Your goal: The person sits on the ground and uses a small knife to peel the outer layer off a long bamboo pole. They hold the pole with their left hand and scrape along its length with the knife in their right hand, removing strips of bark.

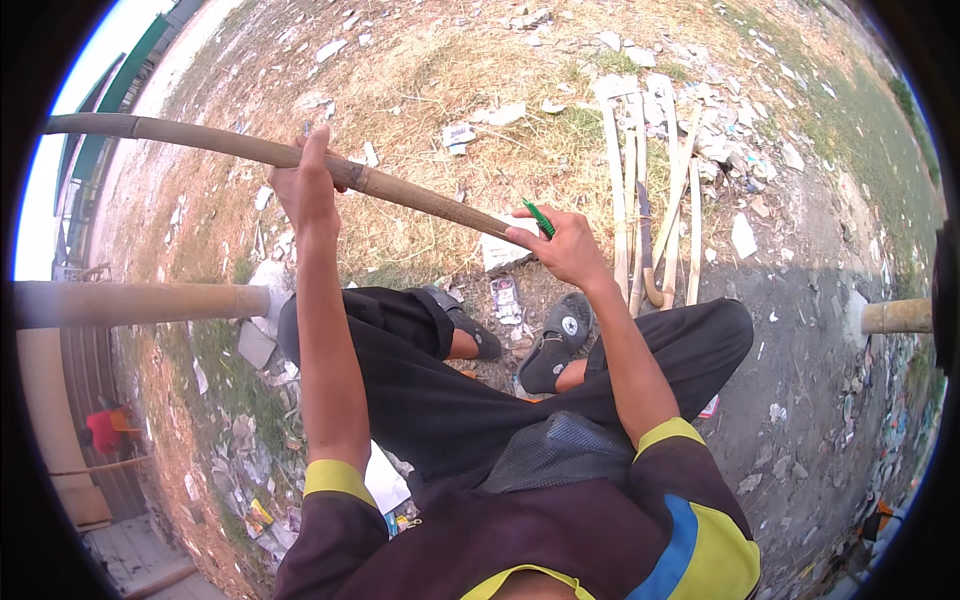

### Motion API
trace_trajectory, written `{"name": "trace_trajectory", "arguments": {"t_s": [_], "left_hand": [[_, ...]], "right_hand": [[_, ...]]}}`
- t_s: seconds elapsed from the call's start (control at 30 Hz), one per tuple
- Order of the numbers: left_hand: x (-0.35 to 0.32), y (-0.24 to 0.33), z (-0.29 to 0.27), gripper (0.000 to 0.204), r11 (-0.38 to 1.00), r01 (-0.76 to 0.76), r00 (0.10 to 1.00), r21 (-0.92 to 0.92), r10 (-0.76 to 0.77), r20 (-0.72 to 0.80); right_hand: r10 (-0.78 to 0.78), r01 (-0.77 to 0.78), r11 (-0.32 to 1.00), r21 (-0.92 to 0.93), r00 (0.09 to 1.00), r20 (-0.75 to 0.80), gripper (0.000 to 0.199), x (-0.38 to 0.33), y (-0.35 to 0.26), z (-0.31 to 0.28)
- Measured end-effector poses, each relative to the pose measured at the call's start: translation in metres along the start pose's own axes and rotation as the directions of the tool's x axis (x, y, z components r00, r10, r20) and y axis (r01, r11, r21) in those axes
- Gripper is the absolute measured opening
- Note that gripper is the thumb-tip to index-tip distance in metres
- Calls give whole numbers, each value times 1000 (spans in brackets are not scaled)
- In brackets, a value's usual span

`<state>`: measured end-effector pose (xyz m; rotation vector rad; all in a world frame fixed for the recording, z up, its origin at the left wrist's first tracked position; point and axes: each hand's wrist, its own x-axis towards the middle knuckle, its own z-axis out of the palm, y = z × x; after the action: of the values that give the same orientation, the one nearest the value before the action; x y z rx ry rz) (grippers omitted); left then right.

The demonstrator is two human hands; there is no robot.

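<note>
A long brown bamboo pole (430, 200) slants across in front of me, its far end reaching the left rim. My left hand (308, 190) is closed around it, left of a dark joint ring. At its right end, my right hand (568, 248) has its thumb against the bamboo. A small green-handled tool (541, 219) is gripped in that same hand; a thin, light tip seems to stick out of it, too fine to make out clearly. The fingers of my right hand partly hide the handle. My bent legs in black trousers (420, 400) are below the pole.
Several split bamboo strips and sticks (632, 200) lie ahead on the right, one with a curved end (652, 285). Thick round poles (150, 304) stand out at left and right (895, 317). Litter and dry straw cover the ground (400, 100). A red object (105, 432) is far left.
</note>
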<state>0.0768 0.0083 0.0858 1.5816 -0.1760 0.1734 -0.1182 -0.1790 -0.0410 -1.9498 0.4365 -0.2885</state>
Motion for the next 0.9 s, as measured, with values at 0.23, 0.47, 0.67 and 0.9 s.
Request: {"name": "trace_trajectory", "arguments": {"t_s": [0.23,0.47,0.67,0.9], "left_hand": [[1,-16,-8,29,998,-55,996,35,57,-66],[5,7,-23,55,958,-97,885,-270,207,417],[13,37,-29,35,987,-102,843,-125,152,516],[-5,40,-23,29,983,-183,916,1,170,364]], "right_hand": [[-369,367,897,-248,929,40,36,-21,-4,15],[-156,163,987,-6,956,248,27,-39,30,21],[50,-27,998,-58,898,437,32,-34,60,19],[-339,321,912,-254,940,-28,42,-36,7,30]]}}
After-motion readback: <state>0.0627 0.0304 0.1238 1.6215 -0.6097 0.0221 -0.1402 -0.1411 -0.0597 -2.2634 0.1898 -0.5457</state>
